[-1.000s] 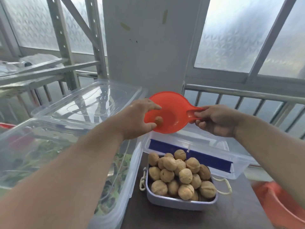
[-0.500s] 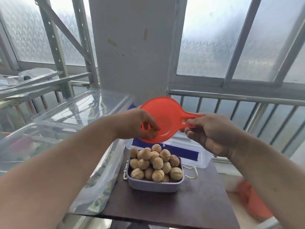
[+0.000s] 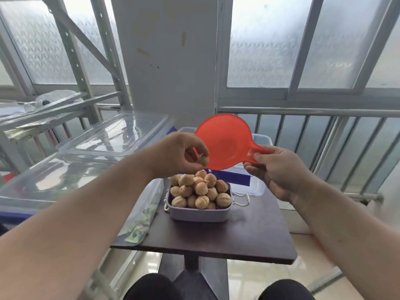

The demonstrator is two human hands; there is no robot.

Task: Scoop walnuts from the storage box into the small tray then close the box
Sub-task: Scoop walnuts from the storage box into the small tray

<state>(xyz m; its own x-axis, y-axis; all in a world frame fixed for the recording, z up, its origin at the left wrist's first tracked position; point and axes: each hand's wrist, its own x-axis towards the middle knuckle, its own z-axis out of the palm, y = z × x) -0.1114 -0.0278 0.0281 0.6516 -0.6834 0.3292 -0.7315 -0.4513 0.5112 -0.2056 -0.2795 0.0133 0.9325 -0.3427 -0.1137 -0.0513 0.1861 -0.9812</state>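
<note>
My right hand (image 3: pixel 279 174) grips the handle of an empty orange scoop (image 3: pixel 225 141), held tilted above the table. My left hand (image 3: pixel 179 154) pinches a single walnut (image 3: pixel 203 160) at the scoop's lower left rim, just above the small lavender tray (image 3: pixel 199 213). The tray stands on the dark table and is heaped with walnuts (image 3: pixel 200 189). Behind it lies a clear storage box with a blue band (image 3: pixel 236 178), mostly hidden by the scoop and my hands.
A large clear bin (image 3: pixel 71 178) with a lid on top (image 3: pixel 112 139) fills the table's left side. The small dark table (image 3: pixel 238 237) ends near my knees. A metal railing (image 3: pixel 324 131), a white pillar and a grey metal rack stand behind.
My left hand has taken the walnut out of the scoop and drawn it down to the left. The camera has pulled back, so the table edge and floor show.
</note>
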